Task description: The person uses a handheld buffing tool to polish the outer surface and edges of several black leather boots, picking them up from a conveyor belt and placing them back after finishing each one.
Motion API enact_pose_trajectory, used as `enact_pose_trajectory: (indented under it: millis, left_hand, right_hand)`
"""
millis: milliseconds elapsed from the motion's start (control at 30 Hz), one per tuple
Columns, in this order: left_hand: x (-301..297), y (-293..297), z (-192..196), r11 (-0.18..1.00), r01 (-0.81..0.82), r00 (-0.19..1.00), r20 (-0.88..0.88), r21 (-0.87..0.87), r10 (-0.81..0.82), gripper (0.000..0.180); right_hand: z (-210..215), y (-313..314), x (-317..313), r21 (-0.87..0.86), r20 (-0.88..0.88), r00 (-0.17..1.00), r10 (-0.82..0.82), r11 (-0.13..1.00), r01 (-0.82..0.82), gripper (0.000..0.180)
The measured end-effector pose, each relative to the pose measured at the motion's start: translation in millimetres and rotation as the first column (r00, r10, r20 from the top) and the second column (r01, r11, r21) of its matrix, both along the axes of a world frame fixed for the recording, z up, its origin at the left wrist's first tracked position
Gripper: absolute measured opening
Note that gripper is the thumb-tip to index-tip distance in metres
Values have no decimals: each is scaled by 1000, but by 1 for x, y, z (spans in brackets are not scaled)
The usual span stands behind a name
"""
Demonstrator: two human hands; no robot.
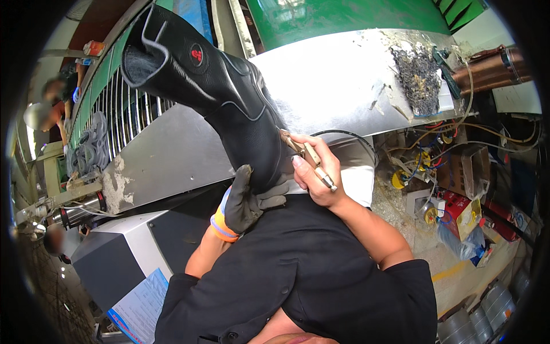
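The gloved left hand (243, 200) clasps the black boot (223, 94) at six o'clock; the right hand (318, 178) grips a small tool (309, 159) against its edge, trimming seemingly midway.

- Black leather boot (223, 97): tall shaft w/ pale grey piping, tilted up-left, opening at top left, lower end gripped by gloved left hand (246, 200).
- Small wood-handled tool (306, 157): pinched in bare right hand (318, 178), tip touching boot.

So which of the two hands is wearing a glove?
The left hand, gripping the black boot, wears a grey glove; the right hand is bare and holds a small tool.
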State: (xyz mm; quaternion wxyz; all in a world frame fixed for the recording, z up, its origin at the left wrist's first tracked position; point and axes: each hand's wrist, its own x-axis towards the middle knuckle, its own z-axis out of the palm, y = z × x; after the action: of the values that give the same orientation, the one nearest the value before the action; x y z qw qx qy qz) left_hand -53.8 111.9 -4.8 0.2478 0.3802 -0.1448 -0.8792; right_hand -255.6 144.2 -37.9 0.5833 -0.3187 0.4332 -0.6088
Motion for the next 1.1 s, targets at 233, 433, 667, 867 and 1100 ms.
enact_pose_trajectory:
  millis: [233,433,667,867,1100]
  left_hand:
    - [-70,-14,9,983,183,957,-233,16,-174,66]
    - [-125,-26,-6,950,308,894,-328,-46,-305,77]
    - [-169,-46,-32,945,323,809,-502,-54,-306,65]
    - [-170,-68,-41,839,467,739,-396,-280,-544,62]
    - [-11,-153,53,211,804,594,767,-556,-244,49]
  right_hand:
    - [21,35,-30,57,82,984,-157,987,153,35]
    - [28,38,-52,7,67,931,-360,933,360,37]
    - [17,26,-55,-59,82,853,-516,852,521,37]
    - [9,11,-58,-101,30,837,-546,832,546,37]
    - [4,16,-69,-67,18,836,-548,834,548,42]
